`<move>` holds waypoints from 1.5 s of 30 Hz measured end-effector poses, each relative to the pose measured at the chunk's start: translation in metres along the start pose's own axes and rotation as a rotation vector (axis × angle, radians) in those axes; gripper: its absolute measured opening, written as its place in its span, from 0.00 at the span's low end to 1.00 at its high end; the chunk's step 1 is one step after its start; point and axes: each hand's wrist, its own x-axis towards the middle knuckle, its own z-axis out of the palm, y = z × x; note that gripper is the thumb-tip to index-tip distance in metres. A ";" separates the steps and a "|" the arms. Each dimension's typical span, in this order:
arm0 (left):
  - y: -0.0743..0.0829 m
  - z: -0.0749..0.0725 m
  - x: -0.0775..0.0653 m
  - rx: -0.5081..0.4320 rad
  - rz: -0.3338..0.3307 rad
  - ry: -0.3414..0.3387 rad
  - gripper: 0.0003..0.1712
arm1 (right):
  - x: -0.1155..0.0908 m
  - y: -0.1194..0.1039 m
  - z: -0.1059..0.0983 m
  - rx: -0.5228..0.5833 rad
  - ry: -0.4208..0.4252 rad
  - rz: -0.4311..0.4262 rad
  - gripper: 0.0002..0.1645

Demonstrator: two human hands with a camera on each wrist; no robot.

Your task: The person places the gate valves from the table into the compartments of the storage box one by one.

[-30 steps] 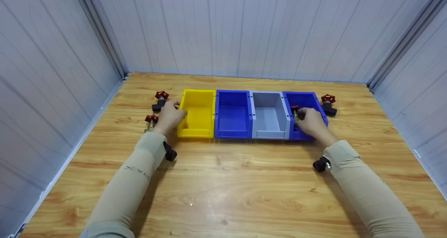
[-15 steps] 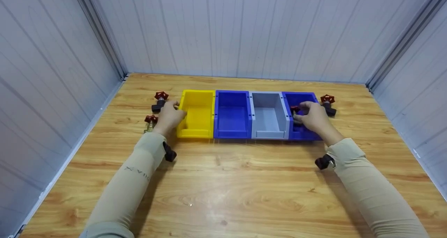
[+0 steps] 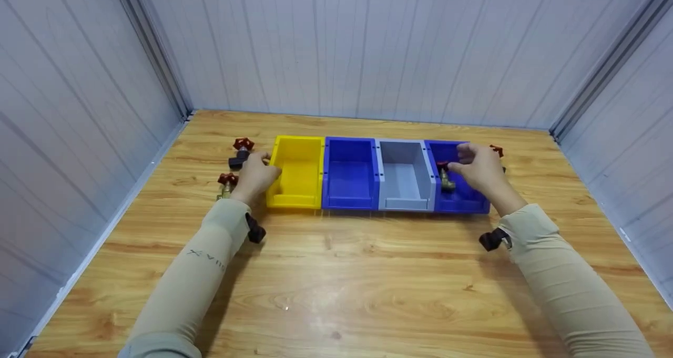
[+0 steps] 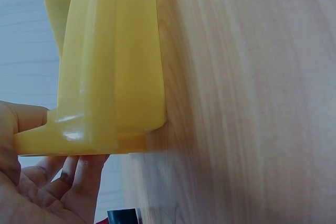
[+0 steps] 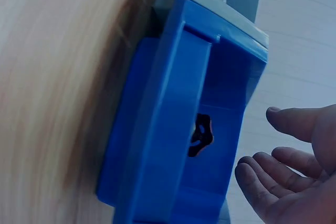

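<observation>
My left hand (image 3: 256,178) grips the left wall of the yellow bin (image 3: 296,200), thumb on the inside and fingers outside. The left wrist view shows the yellow bin's wall (image 4: 89,103) between that thumb and fingers. Over the right side of the rightmost blue bin (image 3: 462,204), my right hand (image 3: 482,171) is held with nothing in it. In that bin stands a brass valve (image 3: 446,182) with a red handwheel, apart from the fingers. The right wrist view shows its handwheel (image 5: 203,136) inside, with my right hand (image 5: 294,166) spread above the rim.
Between them in the joined row sit another blue bin (image 3: 350,201) and a grey bin (image 3: 406,203). Left of the row are a black valve with a red handwheel (image 3: 243,144) and a brass valve (image 3: 227,184). Another red handwheel (image 3: 497,150) shows partly behind my right hand.
My right hand has let go of the brass valve in the rightmost blue bin and moved up and to the right. The left hand has stayed on the yellow bin.
</observation>
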 end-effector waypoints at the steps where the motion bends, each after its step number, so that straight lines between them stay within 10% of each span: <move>1: 0.000 0.000 0.000 -0.002 0.001 0.001 0.23 | 0.000 0.000 -0.002 0.001 0.002 -0.003 0.35; 45: 0.001 0.003 0.004 -0.008 0.009 -0.003 0.23 | -0.003 -0.005 -0.045 0.021 0.127 0.000 0.36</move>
